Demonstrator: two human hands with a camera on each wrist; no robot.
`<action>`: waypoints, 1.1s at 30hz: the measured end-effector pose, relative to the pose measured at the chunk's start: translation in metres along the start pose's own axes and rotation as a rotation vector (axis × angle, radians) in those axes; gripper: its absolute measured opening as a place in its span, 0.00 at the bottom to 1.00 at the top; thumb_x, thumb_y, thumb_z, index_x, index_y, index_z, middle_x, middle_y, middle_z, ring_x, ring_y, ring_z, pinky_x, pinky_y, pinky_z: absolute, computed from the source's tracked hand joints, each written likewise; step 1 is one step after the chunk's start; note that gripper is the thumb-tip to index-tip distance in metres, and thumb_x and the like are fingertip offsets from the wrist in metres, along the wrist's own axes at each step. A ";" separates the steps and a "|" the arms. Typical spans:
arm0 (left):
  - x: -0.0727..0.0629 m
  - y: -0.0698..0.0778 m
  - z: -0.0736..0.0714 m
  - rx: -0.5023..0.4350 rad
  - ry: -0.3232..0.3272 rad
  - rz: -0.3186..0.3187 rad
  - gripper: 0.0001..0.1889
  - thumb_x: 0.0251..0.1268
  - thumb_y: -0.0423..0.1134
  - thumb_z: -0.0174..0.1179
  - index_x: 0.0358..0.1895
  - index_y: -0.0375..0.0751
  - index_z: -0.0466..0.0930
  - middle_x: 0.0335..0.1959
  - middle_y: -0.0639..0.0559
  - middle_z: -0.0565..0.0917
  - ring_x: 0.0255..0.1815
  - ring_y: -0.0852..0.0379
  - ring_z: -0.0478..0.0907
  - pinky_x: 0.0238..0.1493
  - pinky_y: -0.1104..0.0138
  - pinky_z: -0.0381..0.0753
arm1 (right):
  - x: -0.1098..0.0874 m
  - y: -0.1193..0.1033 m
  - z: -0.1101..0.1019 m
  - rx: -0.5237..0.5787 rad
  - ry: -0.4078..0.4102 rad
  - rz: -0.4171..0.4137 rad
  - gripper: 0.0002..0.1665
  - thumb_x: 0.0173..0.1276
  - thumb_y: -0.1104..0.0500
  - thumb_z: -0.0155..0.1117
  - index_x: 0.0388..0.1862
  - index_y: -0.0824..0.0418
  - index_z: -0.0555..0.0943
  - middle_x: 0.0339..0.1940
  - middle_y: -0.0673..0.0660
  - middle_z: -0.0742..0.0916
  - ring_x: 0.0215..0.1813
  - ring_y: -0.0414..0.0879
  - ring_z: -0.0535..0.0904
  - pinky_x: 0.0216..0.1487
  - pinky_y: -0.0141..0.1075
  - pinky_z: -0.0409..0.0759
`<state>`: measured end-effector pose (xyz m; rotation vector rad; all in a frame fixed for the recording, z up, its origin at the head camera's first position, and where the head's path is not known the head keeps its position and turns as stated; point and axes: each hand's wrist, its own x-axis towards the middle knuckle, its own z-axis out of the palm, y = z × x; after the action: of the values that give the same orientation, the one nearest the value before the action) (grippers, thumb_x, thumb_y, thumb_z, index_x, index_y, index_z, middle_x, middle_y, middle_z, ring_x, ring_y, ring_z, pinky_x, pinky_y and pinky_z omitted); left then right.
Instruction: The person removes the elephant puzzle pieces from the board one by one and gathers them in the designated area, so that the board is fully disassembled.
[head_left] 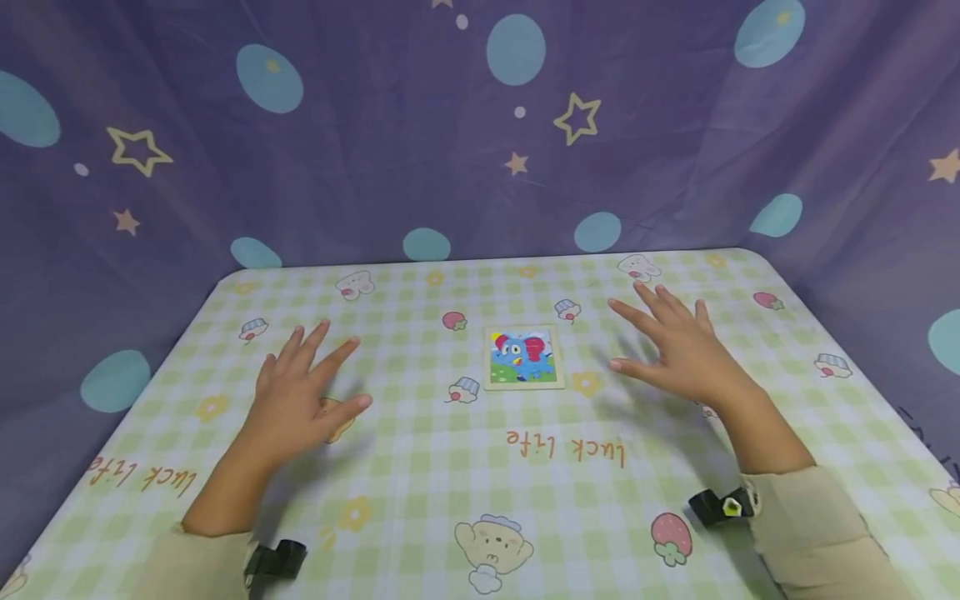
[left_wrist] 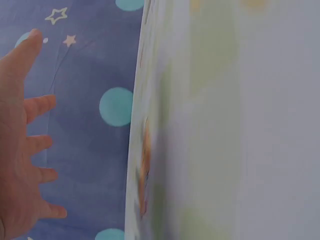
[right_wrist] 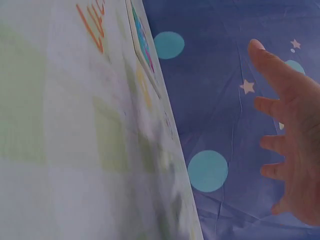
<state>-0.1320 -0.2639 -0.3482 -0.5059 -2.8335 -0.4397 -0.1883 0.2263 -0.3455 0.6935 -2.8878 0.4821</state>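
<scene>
Fingers [head_left: 335,364] spread and empty on left hand [head_left: 288,412] and nearer right hand [head_left: 690,357], with squarish elephant board [head_left: 524,358] at the latter's nine o'clock.

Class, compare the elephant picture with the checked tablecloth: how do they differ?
Size: the elephant picture is small, while the tablecloth spreads well beyond it all round.
Design: the elephant picture shows one bright scene; the tablecloth scatters small prints over pale green checks.
Corners: the elephant picture's look square, while the tablecloth's far ones are rounded.
Shared: both lie flat and carry cartoon animals.
</scene>
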 end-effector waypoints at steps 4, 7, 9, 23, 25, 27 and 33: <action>0.003 0.006 0.006 -0.116 0.003 -0.011 0.38 0.63 0.59 0.61 0.73 0.49 0.64 0.78 0.42 0.49 0.77 0.34 0.39 0.61 0.26 0.44 | 0.003 -0.003 0.002 0.023 0.004 -0.037 0.48 0.61 0.33 0.65 0.77 0.41 0.60 0.80 0.57 0.54 0.78 0.64 0.45 0.69 0.68 0.33; 0.005 0.011 0.009 -0.204 0.013 -0.007 0.37 0.62 0.56 0.64 0.73 0.49 0.65 0.78 0.43 0.50 0.76 0.33 0.41 0.60 0.26 0.46 | 0.005 -0.005 0.004 0.039 0.017 -0.063 0.48 0.61 0.34 0.66 0.77 0.41 0.61 0.80 0.57 0.55 0.77 0.64 0.47 0.69 0.68 0.35; 0.007 0.015 0.010 -0.256 0.025 0.001 0.36 0.62 0.54 0.66 0.72 0.49 0.67 0.78 0.44 0.52 0.76 0.33 0.44 0.60 0.27 0.48 | 0.007 -0.006 0.005 0.055 0.022 -0.078 0.48 0.60 0.34 0.67 0.77 0.41 0.60 0.80 0.57 0.56 0.77 0.63 0.48 0.69 0.68 0.37; 0.019 0.037 0.026 -0.570 -0.031 0.008 0.34 0.61 0.43 0.69 0.71 0.49 0.69 0.75 0.46 0.56 0.74 0.41 0.54 0.65 0.37 0.58 | 0.019 -0.014 0.011 0.207 0.026 -0.204 0.54 0.52 0.41 0.78 0.76 0.47 0.64 0.75 0.63 0.64 0.73 0.66 0.58 0.66 0.66 0.55; 0.021 0.040 0.027 -0.606 -0.041 0.008 0.33 0.61 0.42 0.69 0.71 0.48 0.69 0.75 0.46 0.57 0.73 0.41 0.55 0.65 0.38 0.59 | 0.020 -0.015 0.012 0.217 0.022 -0.201 0.53 0.53 0.41 0.77 0.75 0.49 0.64 0.74 0.63 0.66 0.72 0.65 0.59 0.66 0.65 0.56; 0.023 0.043 0.028 -0.644 -0.047 0.001 0.33 0.61 0.40 0.68 0.70 0.47 0.70 0.74 0.46 0.58 0.73 0.42 0.56 0.65 0.39 0.59 | 0.022 -0.016 0.013 0.233 0.018 -0.197 0.52 0.54 0.42 0.77 0.75 0.50 0.65 0.73 0.63 0.68 0.71 0.65 0.59 0.66 0.64 0.57; 0.032 0.054 0.034 -0.770 -0.061 -0.028 0.30 0.62 0.36 0.67 0.69 0.42 0.71 0.72 0.44 0.61 0.71 0.44 0.59 0.63 0.41 0.65 | 0.029 -0.018 0.019 0.301 0.002 -0.201 0.49 0.54 0.47 0.79 0.73 0.53 0.68 0.69 0.60 0.72 0.70 0.60 0.62 0.66 0.59 0.60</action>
<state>-0.1475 -0.1949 -0.3574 -0.6063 -2.6357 -1.5554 -0.2061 0.1926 -0.3524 1.0116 -2.7291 0.8967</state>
